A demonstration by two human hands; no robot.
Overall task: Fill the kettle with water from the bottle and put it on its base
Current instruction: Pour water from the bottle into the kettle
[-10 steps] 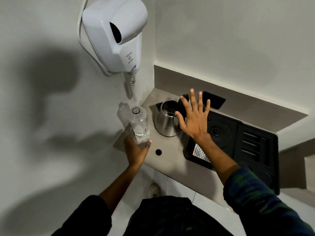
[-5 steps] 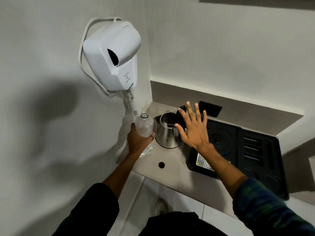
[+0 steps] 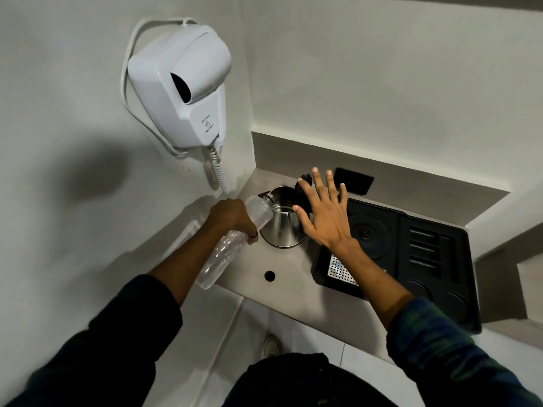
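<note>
A steel kettle [image 3: 282, 227] stands on the counter with its black lid flipped up. My left hand [image 3: 230, 218] grips a clear plastic bottle [image 3: 223, 257] around its upper part and holds it tilted, its open neck over the kettle's rim. My right hand [image 3: 324, 214] is spread flat, fingers apart, against the raised lid and the kettle's right side. The round kettle base [image 3: 368, 230] sits in the black tray to the right of the kettle, with nothing on it.
The black tray [image 3: 435, 259] has slots, round recesses and a perforated metal plate. A small black bottle cap [image 3: 269, 275] lies on the counter in front of the kettle. A white wall-mounted hair dryer [image 3: 182, 86] hangs above left; a black socket [image 3: 354, 181] sits behind.
My left hand lifted the upright bottle from the counter edge, carried it to the kettle and tipped its neck over the opening. My right hand stayed by the lid.
</note>
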